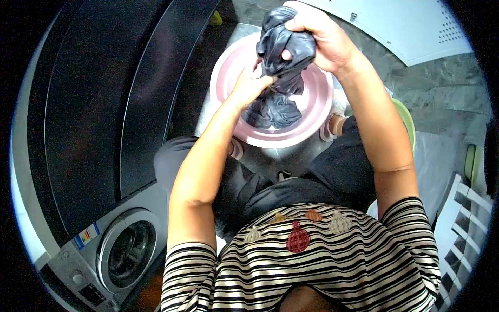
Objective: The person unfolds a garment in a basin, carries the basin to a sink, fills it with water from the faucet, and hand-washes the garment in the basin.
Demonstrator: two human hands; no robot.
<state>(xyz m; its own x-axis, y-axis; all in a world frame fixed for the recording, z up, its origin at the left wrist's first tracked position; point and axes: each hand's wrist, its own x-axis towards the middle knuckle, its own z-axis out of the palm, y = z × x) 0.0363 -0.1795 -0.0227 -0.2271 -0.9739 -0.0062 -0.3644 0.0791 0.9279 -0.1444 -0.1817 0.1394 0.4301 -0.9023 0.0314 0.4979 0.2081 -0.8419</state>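
Far left, a washing machine (130,249) can be seen, door shut by the looks of it. Next over, dark cloth (286,47) is pinched between thumb and fingers of the left hand (252,86), above the middle of the pink basin (275,140). A crumpled dark heap (280,112) is left toward the basin's near edge; whether it's the same piece can't be told. Over the far edge, the cloth's top wad is clutched by the right hand (330,47). Halfway done, maybe? Dampness can't be judged.

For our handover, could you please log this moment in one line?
left grip: holding dark cloth | right grip: holding same cloth | pink basin: below
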